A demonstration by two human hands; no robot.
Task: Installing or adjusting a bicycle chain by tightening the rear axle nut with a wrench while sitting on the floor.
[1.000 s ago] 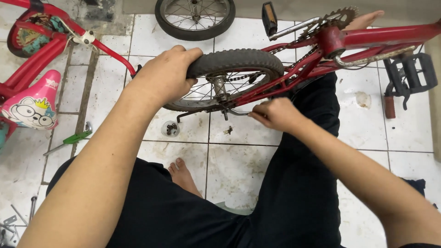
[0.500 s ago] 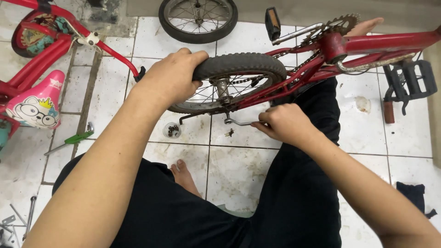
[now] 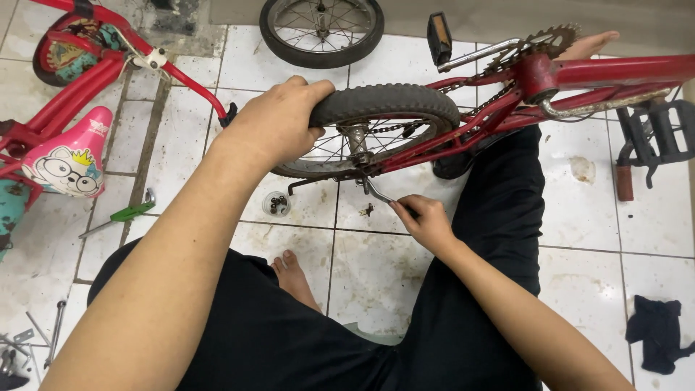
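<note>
Gripping the rear tyre (image 3: 384, 101) from above, my left hand (image 3: 279, 123) keeps its fingers curled shut on the tread. My right hand (image 3: 427, 221) has swung the wrench (image 3: 376, 192) lower, fingers closed round its handle, below the axle nut (image 3: 356, 139), suggesting it is turning.

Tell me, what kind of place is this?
Probably a home or small workshop floor used for bicycle repair. A red child's bicycle lies on white floor tiles, a loose wheel sits apart, and a small cup of bolts and hand tools lie scattered nearby.
</note>
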